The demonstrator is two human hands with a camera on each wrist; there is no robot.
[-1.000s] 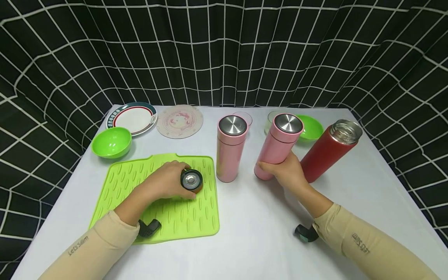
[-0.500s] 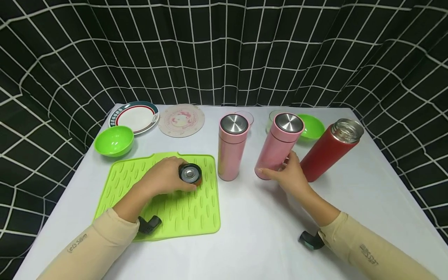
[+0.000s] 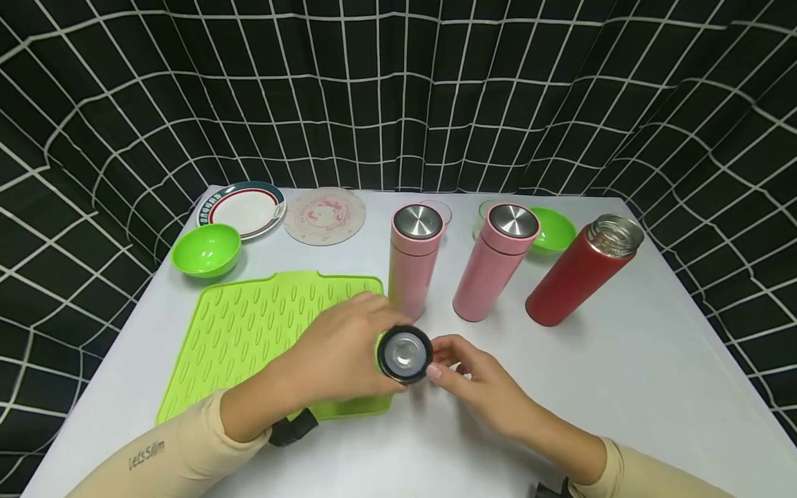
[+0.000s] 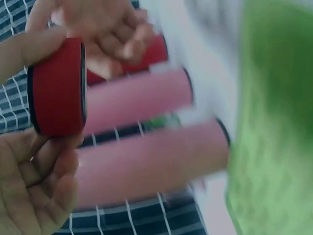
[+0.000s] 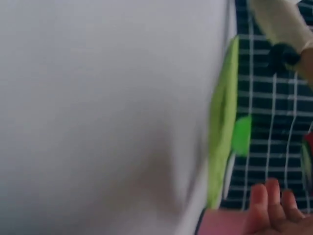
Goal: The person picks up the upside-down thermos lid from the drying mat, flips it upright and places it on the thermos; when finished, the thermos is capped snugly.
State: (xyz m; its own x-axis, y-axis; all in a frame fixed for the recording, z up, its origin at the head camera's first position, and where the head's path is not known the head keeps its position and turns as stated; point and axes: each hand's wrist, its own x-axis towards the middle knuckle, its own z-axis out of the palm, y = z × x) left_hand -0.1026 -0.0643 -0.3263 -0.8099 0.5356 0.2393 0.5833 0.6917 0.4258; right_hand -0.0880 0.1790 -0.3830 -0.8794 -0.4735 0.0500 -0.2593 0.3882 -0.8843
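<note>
My left hand (image 3: 342,349) grips a red bottle lid (image 4: 58,88) between thumb and fingers, raised over the right edge of the green drying mat (image 3: 243,339). The lid's black rim and pale round inside face up in the head view. Close to the lid's right side is my right hand (image 3: 486,387), fingers relaxed and holding nothing; the left wrist view shows it apart from the lid. Farther right, the red thermos (image 3: 573,280) stands with its metal mouth uncovered. Two capped pink thermoses, one nearer the mat (image 3: 412,273) and another pink thermos (image 3: 488,277), stand beyond my hands.
At the back left are a green bowl (image 3: 207,250), a rimmed plate (image 3: 243,209) and a round patterned mat (image 3: 326,216). Another green bowl (image 3: 553,229) and clear glasses sit behind the thermoses. A black gridded cloth (image 3: 398,90) hangs behind the white table (image 3: 672,366).
My left hand has lifted the lid off the mat and carried it right, toward me. My right hand has let go of the right pink thermos and come back beside the lid.
</note>
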